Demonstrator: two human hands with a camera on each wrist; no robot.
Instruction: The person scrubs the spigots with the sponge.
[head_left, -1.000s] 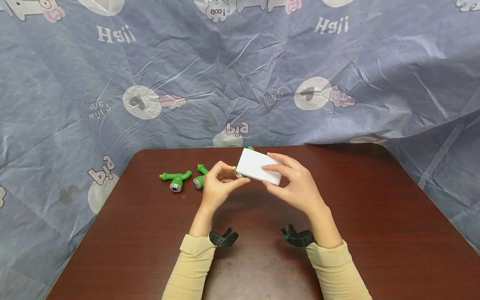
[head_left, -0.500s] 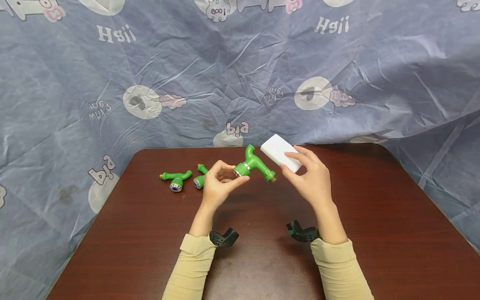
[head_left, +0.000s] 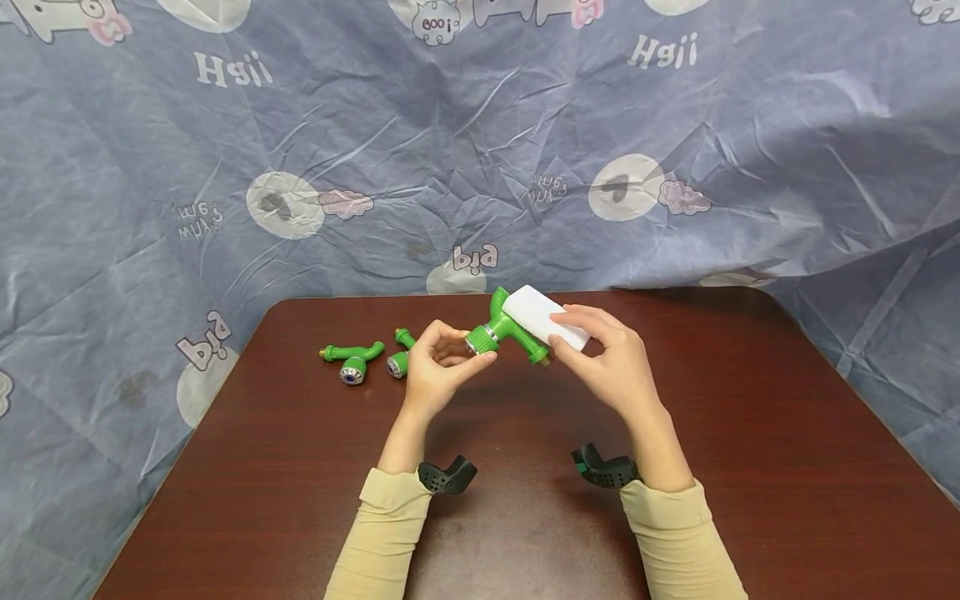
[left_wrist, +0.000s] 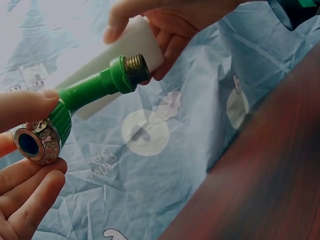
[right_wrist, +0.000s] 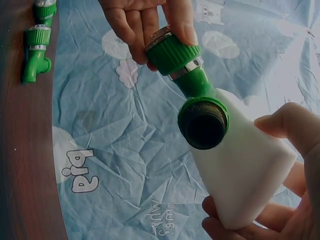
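My left hand point(head_left: 442, 360) pinches a green faucet point(head_left: 501, 323) by its ribbed knob end, holding it up above the table. In the left wrist view the knob's silvery ring with a blue centre point(left_wrist: 31, 142) shows between thumb and fingers, and the brass threaded inlet point(left_wrist: 136, 69) points away. My right hand point(head_left: 611, 358) grips a white sponge block point(head_left: 542, 315) between thumb and fingers. The sponge lies against the faucet's body, along its far side in the right wrist view, where the threaded opening point(right_wrist: 204, 125) faces the camera.
Two more green faucets lie on the brown table to the left: one whole faucet point(head_left: 352, 360) and another point(head_left: 399, 360) partly hidden behind my left hand. Behind the table point(head_left: 300, 483) hangs a wrinkled blue-grey printed cloth point(head_left: 420, 150). Black straps point(head_left: 448, 475) sit at both wrists.
The sponge goes from covering the faucet, off to the upper right, then back left and down onto the faucet's body. My left hand and the faucet stay nearly still.
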